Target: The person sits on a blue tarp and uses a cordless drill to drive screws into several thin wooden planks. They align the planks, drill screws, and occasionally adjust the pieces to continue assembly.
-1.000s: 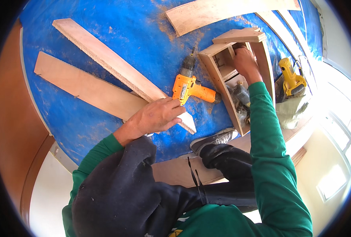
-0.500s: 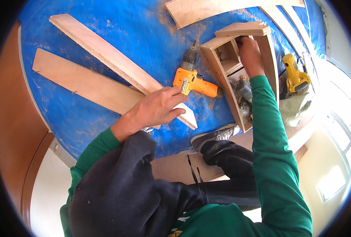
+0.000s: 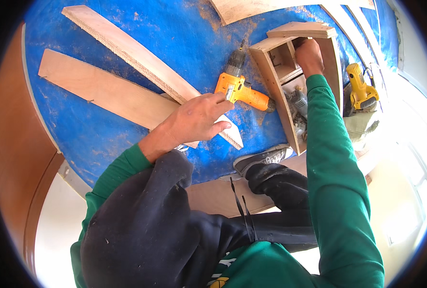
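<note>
Head view | left hand (image 3: 199, 120) half-curled, resting on plank (image 3: 141, 62) | right hand (image 3: 309, 56) gripping wooden box (image 3: 271, 77)

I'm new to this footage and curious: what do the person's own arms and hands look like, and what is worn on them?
Both arms wear long green sleeves; the right sleeve shows faint pale specks, like dust. The left sleeve ends at the wrist with a ribbed cuff. The left hand and right hand are bare: no gloves, rings or watch visible.
</note>
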Action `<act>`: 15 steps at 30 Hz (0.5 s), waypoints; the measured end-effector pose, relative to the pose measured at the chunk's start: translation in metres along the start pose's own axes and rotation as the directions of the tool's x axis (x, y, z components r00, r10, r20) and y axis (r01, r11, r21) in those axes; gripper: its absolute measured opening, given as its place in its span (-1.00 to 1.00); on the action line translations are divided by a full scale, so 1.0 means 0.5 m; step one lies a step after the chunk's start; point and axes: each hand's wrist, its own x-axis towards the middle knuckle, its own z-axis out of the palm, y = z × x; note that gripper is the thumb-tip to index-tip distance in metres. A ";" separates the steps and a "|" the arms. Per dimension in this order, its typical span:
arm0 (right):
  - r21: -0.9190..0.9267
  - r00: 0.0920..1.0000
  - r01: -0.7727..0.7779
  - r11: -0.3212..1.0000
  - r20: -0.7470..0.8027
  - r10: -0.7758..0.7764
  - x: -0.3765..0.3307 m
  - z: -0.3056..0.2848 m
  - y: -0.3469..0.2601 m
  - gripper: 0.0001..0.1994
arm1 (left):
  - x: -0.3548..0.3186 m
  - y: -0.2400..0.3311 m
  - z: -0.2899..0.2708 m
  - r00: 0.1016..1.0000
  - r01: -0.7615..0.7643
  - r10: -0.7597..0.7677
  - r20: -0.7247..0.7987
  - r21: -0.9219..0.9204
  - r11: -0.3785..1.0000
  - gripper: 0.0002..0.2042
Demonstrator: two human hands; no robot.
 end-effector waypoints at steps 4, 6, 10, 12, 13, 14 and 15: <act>0.012 0.999 -0.035 0.999 -0.039 0.035 -0.011 -0.006 -0.010 -0.69 | -0.001 -0.008 0.006 1.000 -0.004 0.004 0.012 -0.007 1.000 -0.60; -0.043 0.999 -0.026 0.999 0.028 0.027 -0.010 -0.018 -0.024 -0.68 | -0.005 -0.008 0.007 1.000 -0.014 0.014 0.008 -0.007 1.000 -0.60; -0.039 0.998 -0.014 0.999 0.064 0.016 -0.011 -0.044 -0.046 -0.66 | -0.004 -0.008 0.005 1.000 -0.005 0.005 0.003 -0.024 1.000 -0.61; -0.059 0.999 0.022 0.998 0.032 -0.021 -0.022 -0.055 -0.046 -0.66 | 0.001 -0.007 0.004 1.000 -0.012 0.011 -0.024 -0.046 0.999 -0.62; -0.060 0.999 0.037 0.998 0.034 -0.035 -0.024 -0.057 -0.049 -0.67 | 0.004 -0.007 0.003 0.998 -0.023 0.019 -0.064 -0.050 0.998 -0.62; -0.063 0.998 0.051 0.997 0.043 -0.048 -0.030 -0.060 -0.051 -0.68 | 0.006 -0.005 0.003 0.995 -0.029 0.023 -0.101 -0.060 0.998 -0.63; -0.122 0.993 0.120 0.985 0.005 -0.120 -0.040 -0.062 -0.053 -0.71 | 0.007 -0.004 0.003 0.989 -0.013 0.001 -0.150 -0.080 0.997 -0.63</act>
